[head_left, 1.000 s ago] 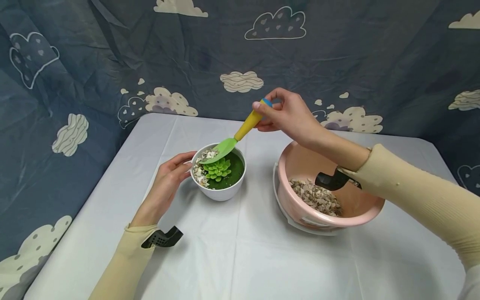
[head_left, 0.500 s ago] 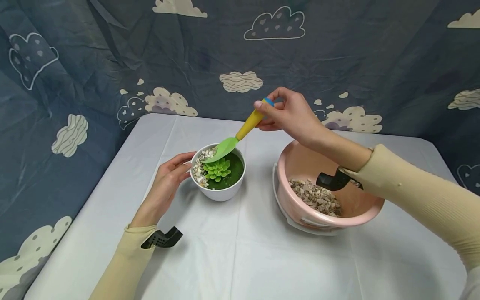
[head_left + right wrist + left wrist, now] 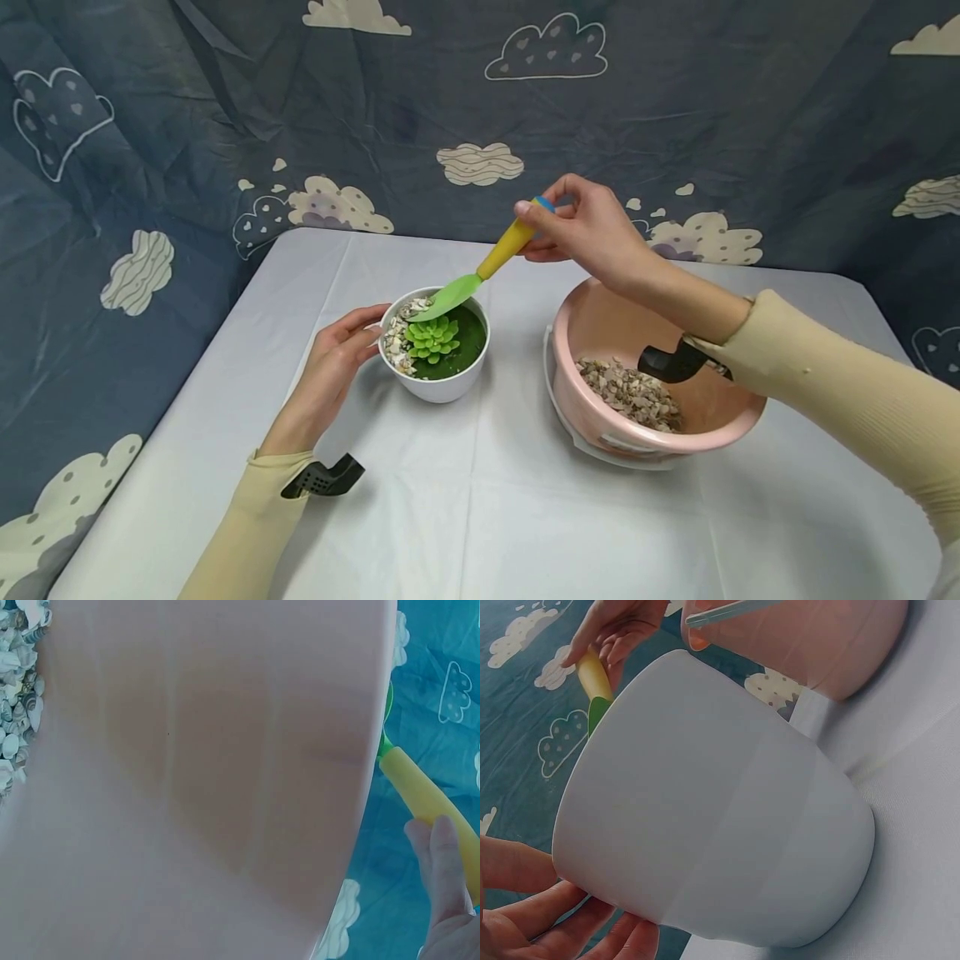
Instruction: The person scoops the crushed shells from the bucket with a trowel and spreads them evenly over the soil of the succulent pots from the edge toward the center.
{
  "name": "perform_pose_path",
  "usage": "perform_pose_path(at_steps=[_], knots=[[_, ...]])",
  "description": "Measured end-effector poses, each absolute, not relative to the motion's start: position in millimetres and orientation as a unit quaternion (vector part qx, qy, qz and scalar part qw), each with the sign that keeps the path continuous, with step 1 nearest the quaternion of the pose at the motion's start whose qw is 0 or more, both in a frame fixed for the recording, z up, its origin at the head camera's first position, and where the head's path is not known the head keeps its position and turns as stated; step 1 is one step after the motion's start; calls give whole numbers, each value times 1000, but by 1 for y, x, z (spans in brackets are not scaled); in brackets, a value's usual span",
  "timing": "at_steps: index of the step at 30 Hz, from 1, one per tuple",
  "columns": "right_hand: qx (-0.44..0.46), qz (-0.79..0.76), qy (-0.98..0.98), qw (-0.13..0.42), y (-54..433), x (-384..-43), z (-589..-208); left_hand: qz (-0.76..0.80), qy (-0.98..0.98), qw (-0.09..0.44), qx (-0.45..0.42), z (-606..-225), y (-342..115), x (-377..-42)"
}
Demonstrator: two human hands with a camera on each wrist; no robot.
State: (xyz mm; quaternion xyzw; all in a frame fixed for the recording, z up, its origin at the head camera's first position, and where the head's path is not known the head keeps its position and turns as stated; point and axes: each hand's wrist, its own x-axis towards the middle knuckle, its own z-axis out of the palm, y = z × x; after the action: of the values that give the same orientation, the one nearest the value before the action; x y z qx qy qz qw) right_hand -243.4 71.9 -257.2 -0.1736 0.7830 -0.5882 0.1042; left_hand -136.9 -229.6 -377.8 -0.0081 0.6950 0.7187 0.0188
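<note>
Right hand (image 3: 585,227): raised at right, pinching green-and-yellow spoon (image 3: 495,260) by upper handle, blade sloping left into white pot (image 3: 442,390). Left hand (image 3: 324,377): fingers loosely extended, touching pot's left side. Pot: upright, left of pink bucket (image 3: 607,321).

Pot (image 3: 441,390) left of bucket (image 3: 606,323), shells (image 3: 633,393) apparently in both

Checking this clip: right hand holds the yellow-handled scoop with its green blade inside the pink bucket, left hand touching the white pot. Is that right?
No: the head view shows the green blade over the white pot, not inside the pink bucket. The rest is right.
</note>
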Motion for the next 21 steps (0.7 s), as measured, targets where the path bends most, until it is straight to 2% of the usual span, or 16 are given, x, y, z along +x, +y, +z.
perform_pose_path(at_steps=[21], knots=[[-138,-604,779,95,82,-244,-253,719,695,23,-8,-378,-230,-138]])
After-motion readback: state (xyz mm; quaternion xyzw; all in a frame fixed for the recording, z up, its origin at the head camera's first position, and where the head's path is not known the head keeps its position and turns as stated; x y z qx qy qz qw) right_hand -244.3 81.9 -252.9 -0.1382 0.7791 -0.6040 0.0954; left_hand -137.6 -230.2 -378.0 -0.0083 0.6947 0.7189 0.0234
